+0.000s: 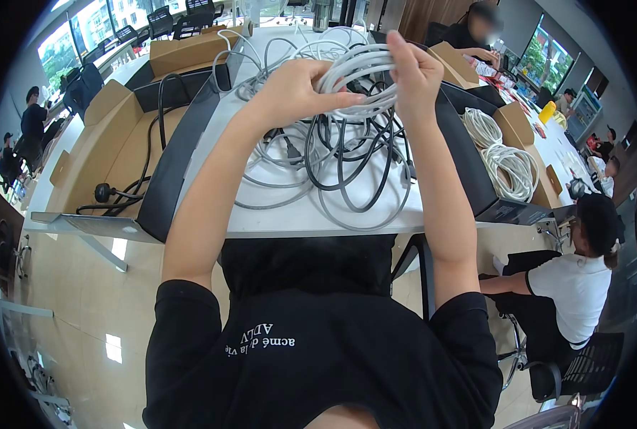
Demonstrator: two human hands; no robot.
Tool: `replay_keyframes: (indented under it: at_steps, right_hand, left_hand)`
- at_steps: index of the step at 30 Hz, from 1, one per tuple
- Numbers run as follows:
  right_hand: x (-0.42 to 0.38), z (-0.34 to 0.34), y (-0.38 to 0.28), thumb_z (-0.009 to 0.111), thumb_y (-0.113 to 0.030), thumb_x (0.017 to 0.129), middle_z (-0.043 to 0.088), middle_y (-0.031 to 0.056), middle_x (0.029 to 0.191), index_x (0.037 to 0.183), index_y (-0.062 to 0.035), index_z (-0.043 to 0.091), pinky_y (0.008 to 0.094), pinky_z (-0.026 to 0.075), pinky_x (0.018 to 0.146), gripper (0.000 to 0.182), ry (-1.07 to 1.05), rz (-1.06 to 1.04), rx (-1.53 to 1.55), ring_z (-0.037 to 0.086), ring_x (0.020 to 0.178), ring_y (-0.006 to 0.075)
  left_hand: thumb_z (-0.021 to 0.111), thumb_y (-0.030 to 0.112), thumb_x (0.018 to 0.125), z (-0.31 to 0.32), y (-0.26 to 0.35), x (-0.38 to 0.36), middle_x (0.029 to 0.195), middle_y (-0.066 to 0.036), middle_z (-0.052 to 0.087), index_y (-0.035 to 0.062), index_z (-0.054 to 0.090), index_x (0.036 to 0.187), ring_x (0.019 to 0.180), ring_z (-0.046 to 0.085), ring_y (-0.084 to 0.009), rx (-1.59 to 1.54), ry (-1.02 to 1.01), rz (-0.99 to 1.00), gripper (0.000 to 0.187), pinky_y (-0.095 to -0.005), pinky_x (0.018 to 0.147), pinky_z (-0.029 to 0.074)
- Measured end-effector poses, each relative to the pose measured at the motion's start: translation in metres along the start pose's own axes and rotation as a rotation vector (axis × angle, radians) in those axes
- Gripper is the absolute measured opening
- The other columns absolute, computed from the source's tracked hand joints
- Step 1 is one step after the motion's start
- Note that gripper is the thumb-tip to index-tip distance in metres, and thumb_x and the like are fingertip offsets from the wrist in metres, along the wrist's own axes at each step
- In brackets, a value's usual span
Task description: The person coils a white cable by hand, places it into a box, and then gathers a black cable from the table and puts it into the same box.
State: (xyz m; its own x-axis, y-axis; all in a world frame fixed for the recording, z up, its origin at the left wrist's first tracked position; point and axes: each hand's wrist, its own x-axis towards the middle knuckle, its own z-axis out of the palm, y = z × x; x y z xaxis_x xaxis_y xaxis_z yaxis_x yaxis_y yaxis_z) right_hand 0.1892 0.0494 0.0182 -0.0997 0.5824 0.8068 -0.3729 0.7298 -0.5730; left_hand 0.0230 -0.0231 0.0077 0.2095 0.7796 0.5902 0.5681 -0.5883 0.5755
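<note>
A coil of light grey cable (365, 68) is held up above the table between my two hands. My left hand (293, 89) grips the coil's left side, its thumb laid across the front of the loops. On the other side, the fingers of my right hand (415, 75) are closed around the coil's right edge. Beneath them lies a tangle of black cable (383, 179) and grey cable (268, 204) on the white table (290, 223). Part of that pile is hidden behind my hands.
At the left stands an open box (93, 154) with a black cable (147, 164) and plug in it. The right box (486, 207) holds coiled white cables (508, 171). A seated person (565, 279) is close on the right; another person (468, 36) sits across the table.
</note>
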Motion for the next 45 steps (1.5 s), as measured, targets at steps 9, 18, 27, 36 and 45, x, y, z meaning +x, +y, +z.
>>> replay_keyframes:
  at_steps: [9,18,27,36,45]
  right_hand:
    - [-0.001,0.007,-0.007,0.061,-0.027,0.083,0.04,-0.0064,0.05,0.053,-0.0055,0.053,0.0178,0.021,0.04,0.038,0.207,-0.025,0.229,0.032,0.044,0.0009]
    - [0.0,0.003,-0.005,0.058,-0.026,0.085,0.035,-0.0078,0.049,0.051,-0.0048,0.043,0.0199,0.017,0.042,0.044,0.133,-0.264,-0.034,0.027,0.047,0.0005]
    - [0.0,0.0,-0.012,0.064,-0.023,0.081,0.043,-0.0039,0.045,0.054,-0.0009,0.052,0.0181,0.024,0.04,0.037,0.177,-0.537,-0.309,0.034,0.044,0.0012]
    - [0.001,-0.001,-0.016,0.068,-0.022,0.077,0.045,-0.0014,0.042,0.054,-0.0017,0.055,0.0184,0.026,0.038,0.034,0.115,-0.739,-0.542,0.036,0.039,0.0039]
    - [0.004,-0.002,-0.016,0.062,-0.021,0.082,0.037,-0.0063,0.05,0.049,-0.0088,0.044,0.0196,0.02,0.042,0.04,0.288,-0.263,0.069,0.029,0.044,0.0019]
  left_hand:
    - [0.068,0.027,0.073,0.012,0.001,0.001,0.082,-0.008,0.063,0.0013,0.065,0.084,0.078,0.057,-0.013,-0.367,-0.145,-0.02,0.028,-0.0249,0.071,0.044]
    - [0.073,0.02,0.069,0.0,0.002,0.001,0.077,-0.004,0.064,0.0032,0.067,0.085,0.075,0.057,-0.0094,-0.453,-0.054,0.098,0.024,-0.0205,0.069,0.042]
    - [0.073,0.027,0.068,0.014,0.003,0.001,0.06,-0.002,0.056,0.0032,0.066,0.081,0.052,0.044,-0.0064,0.218,0.372,0.157,0.028,-0.0227,0.047,0.034]
    - [0.073,0.042,0.065,0.01,0.002,0.0,0.053,-0.003,0.047,0.0053,0.065,0.074,0.047,0.038,-0.0106,0.529,0.49,0.273,0.039,-0.026,0.044,0.029]
    - [0.072,0.043,0.066,0.021,-0.006,0.001,0.072,-0.005,0.06,0.006,0.062,0.099,0.063,0.053,-0.0147,0.089,0.152,0.077,0.051,-0.0264,0.061,0.042]
